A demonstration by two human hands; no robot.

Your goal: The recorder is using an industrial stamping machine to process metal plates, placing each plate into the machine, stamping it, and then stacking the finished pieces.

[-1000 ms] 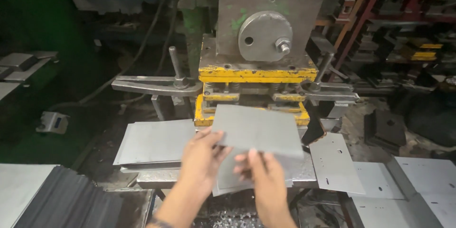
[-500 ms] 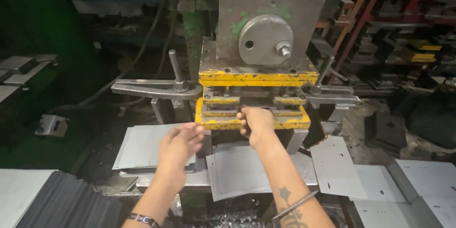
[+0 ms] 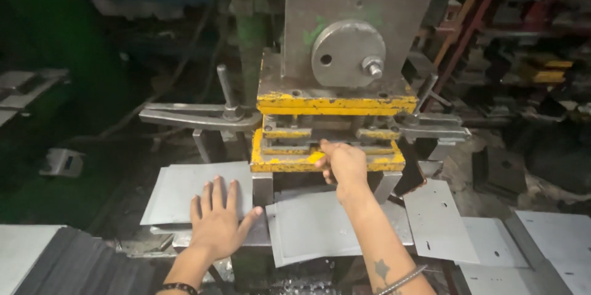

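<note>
A grey and yellow press (image 3: pixel 332 104) stands in front of me. My right hand (image 3: pixel 343 163) reaches to its yellow die (image 3: pixel 289 163), fingers curled at the slot; whether it grips anything there is hidden. A grey metal sheet (image 3: pixel 314 224) lies flat on the bed under my right forearm. My left hand (image 3: pixel 217 221) rests palm down, fingers spread, on the front edge of another grey sheet (image 3: pixel 184 190) to the left of the die.
A punched grey plate (image 3: pixel 438 221) lies to the right of the bed, with more sheets (image 3: pixel 548 239) beyond it. A stack of dark sheets (image 3: pixel 74 264) sits at the lower left. A lever handle (image 3: pixel 225 89) rises left of the die. Shelves with parts fill the right background.
The sheet that both hands held up a second ago now lies flat on the bed. My left hand has dropped onto the left sheet; my right hand has stayed at the die.
</note>
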